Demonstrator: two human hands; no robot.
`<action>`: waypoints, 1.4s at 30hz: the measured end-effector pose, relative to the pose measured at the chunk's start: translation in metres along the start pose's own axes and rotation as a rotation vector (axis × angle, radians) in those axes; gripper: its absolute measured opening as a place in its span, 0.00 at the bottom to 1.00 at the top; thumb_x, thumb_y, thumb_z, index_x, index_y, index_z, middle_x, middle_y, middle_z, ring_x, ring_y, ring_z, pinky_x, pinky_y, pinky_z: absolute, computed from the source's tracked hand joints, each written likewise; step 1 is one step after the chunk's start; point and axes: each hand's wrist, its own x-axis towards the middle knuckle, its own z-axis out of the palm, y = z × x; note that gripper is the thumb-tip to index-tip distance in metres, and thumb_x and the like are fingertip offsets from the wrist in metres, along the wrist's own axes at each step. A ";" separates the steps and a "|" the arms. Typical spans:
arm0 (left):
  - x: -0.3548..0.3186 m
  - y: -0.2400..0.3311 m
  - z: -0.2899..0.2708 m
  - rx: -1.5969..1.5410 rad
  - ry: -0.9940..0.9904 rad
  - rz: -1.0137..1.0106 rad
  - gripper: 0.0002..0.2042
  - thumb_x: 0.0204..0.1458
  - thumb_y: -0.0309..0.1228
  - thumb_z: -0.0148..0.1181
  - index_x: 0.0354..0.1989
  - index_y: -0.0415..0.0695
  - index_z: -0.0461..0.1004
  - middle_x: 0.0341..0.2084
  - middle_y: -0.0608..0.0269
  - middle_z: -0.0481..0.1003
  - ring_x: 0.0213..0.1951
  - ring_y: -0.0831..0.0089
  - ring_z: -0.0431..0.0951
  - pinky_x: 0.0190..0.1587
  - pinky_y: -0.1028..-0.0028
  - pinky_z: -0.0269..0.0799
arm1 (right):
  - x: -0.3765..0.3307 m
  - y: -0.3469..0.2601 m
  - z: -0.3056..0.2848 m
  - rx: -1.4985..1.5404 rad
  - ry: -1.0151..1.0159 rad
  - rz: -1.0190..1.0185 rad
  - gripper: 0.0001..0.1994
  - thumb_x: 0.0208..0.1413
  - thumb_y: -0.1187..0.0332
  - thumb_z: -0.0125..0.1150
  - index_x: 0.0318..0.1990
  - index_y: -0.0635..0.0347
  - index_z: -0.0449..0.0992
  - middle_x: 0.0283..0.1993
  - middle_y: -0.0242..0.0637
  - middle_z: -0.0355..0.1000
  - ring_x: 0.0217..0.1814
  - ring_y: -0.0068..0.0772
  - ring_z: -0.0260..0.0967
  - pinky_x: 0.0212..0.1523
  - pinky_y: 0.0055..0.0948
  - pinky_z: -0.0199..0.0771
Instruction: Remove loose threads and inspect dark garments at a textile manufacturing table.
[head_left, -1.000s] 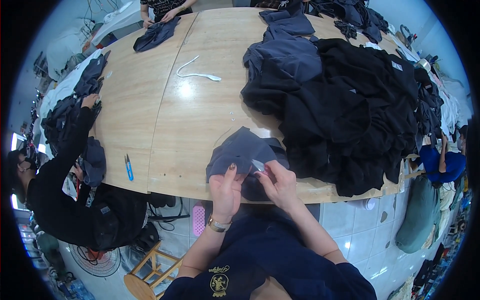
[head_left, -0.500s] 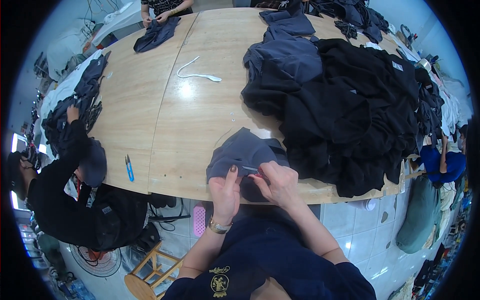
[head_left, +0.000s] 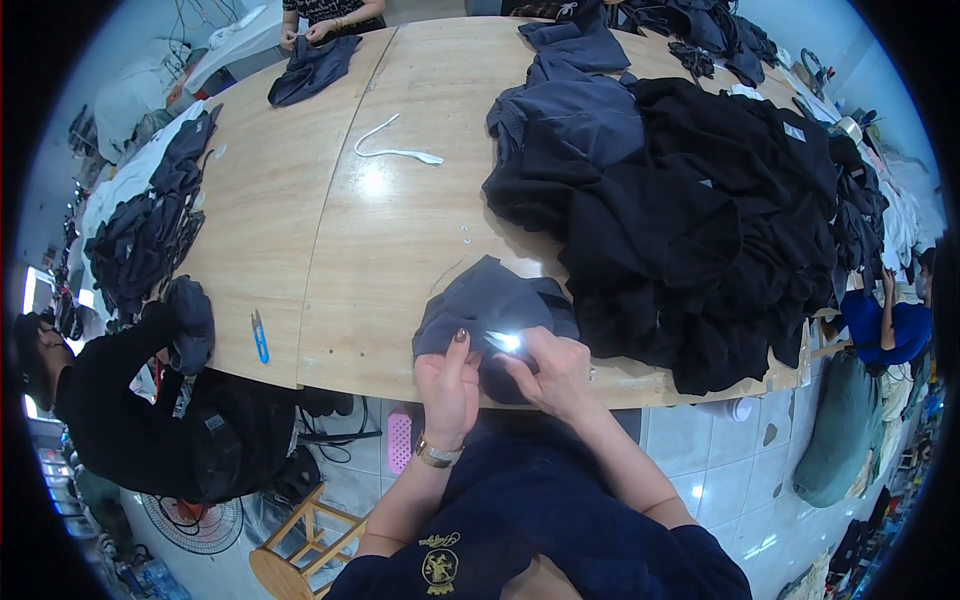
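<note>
The left hand (head_left: pixel 447 392) pinches the near edge of the grey cloth (head_left: pixel 468 300), thumb on top. The right hand (head_left: pixel 556 374), just beside it but apart, is closed around snips (head_left: pixel 496 340), their bright blades pointing left over the cloth. The cloth lies bunched at the near edge of the tabletop (head_left: pixel 270 210). Black garments (head_left: pixel 700 230) heap to its right; blue snips (head_left: pixel 260 338) lie well left, a white cord (head_left: pixel 400 152) farther back.
</note>
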 end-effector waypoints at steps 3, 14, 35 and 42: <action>-0.001 -0.003 -0.002 0.062 -0.028 0.039 0.10 0.58 0.24 0.48 0.46 0.36 0.69 0.41 0.59 0.73 0.43 0.73 0.73 0.49 0.71 0.70 | 0.002 0.000 0.002 0.007 -0.003 -0.004 0.12 0.44 0.61 0.65 0.28 0.58 0.71 0.20 0.34 0.67 0.18 0.37 0.66 0.20 0.30 0.63; -0.004 -0.008 -0.001 0.115 0.007 0.062 0.11 0.57 0.23 0.48 0.47 0.35 0.69 0.42 0.58 0.73 0.44 0.73 0.73 0.50 0.72 0.69 | 0.008 -0.007 0.006 0.615 0.082 0.391 0.12 0.49 0.70 0.63 0.33 0.63 0.65 0.18 0.29 0.61 0.19 0.14 0.52 0.19 0.18 0.56; 0.001 0.001 0.002 -0.069 -0.016 -0.054 0.11 0.59 0.30 0.47 0.42 0.36 0.71 0.40 0.55 0.75 0.43 0.67 0.76 0.49 0.66 0.71 | 0.005 0.007 0.002 0.221 0.033 0.137 0.12 0.48 0.64 0.63 0.28 0.61 0.68 0.20 0.36 0.65 0.17 0.34 0.64 0.19 0.28 0.61; 0.000 0.002 -0.002 -0.135 -0.045 -0.093 0.11 0.59 0.31 0.47 0.41 0.37 0.72 0.39 0.56 0.76 0.42 0.69 0.76 0.48 0.68 0.71 | 0.004 0.009 0.003 -0.034 0.034 -0.049 0.11 0.42 0.63 0.66 0.25 0.58 0.70 0.20 0.32 0.66 0.19 0.33 0.66 0.20 0.27 0.62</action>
